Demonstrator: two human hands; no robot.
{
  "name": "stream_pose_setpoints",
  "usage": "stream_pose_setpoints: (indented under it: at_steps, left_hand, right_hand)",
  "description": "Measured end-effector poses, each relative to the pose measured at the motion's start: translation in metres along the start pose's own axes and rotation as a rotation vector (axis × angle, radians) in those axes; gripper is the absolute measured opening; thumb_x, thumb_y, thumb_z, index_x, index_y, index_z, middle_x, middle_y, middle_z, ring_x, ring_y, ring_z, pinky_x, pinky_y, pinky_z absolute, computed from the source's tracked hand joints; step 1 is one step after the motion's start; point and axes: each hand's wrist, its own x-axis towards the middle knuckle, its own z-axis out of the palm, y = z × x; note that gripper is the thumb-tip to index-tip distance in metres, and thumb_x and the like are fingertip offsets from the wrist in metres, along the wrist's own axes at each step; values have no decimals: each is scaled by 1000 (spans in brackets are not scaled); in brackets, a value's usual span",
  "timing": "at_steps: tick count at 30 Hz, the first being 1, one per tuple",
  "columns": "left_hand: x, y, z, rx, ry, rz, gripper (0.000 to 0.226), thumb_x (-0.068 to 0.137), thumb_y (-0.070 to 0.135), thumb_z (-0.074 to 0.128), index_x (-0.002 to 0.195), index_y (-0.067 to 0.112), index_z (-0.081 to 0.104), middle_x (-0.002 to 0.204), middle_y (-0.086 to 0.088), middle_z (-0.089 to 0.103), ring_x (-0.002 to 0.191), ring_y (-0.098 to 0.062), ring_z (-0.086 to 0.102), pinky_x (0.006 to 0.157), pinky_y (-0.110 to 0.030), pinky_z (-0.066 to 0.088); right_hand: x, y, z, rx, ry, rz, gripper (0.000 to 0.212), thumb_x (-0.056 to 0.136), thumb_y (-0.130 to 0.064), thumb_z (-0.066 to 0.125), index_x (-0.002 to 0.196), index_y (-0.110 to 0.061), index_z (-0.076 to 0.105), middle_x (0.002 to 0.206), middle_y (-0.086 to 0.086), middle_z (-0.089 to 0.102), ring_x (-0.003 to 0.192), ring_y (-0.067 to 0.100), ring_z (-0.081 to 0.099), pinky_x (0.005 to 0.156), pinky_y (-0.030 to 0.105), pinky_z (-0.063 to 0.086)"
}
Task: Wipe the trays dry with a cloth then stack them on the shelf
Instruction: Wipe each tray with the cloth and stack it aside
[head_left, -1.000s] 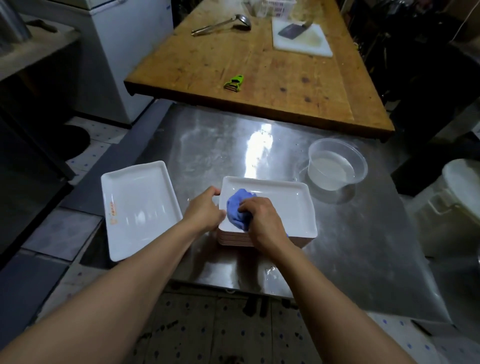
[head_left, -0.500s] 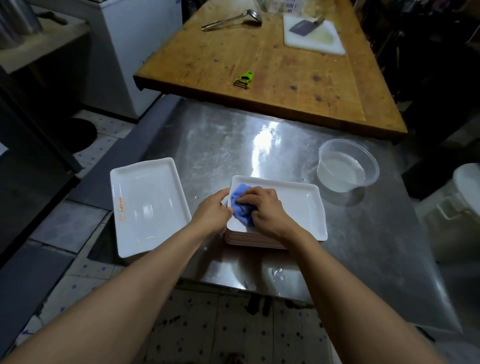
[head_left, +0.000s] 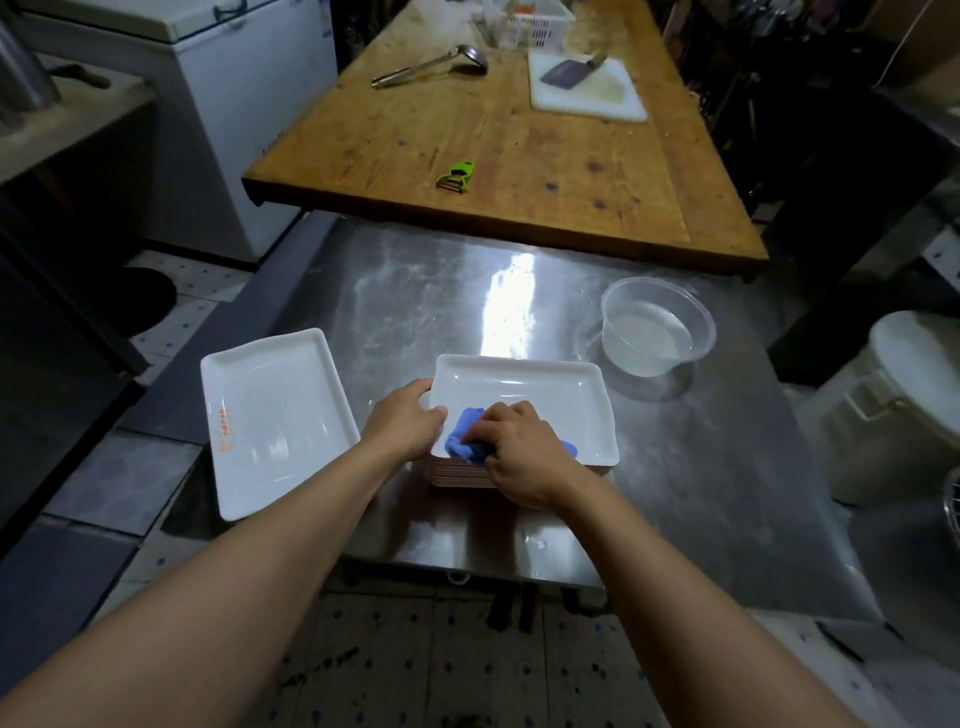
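Observation:
A stack of white rectangular trays (head_left: 550, 395) sits on the steel table (head_left: 701, 467) in front of me. My right hand (head_left: 519, 452) grips a blue cloth (head_left: 465, 434) and presses it on the top tray's near left part. My left hand (head_left: 408, 423) holds the left rim of that top tray, thumb over the edge. A single white tray (head_left: 270, 415) with small orange print lies apart to the left, overhanging the table's left edge.
A clear plastic tub of water (head_left: 654, 327) stands at the right rear of the steel table. Behind is a wooden table (head_left: 519, 156) with a green peeler (head_left: 457, 176), a ladle (head_left: 431, 65) and a cutting board with a cleaver (head_left: 584, 85). A white bucket (head_left: 893, 410) stands at right.
My right hand has dragged the cloth from the top tray's far left corner toward its near edge. My left hand stays on the tray's left rim.

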Motion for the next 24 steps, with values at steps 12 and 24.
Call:
stream_pose_setpoints:
  at_steps: [12,24]
  left_hand:
    - [-7,1,3,165,78,66,58,79,12,60,134,27,49,109,-11,66,99,-31,61,87,-37,51]
    - [-3,-3,7,201,106,79,58,79,13,56,134,30,47,107,-8,66,92,-30,63,81,-36,53]
  right_hand:
    - [-1,61,0,-93,187,285,34,79,-8,47,112,-13,52,128,10,42,116,27,37,96,28,29]
    - [27,52,8,-230,207,80,69,73,-19,61,138,-21,38,147,-4,30,135,23,24,107,41,20]
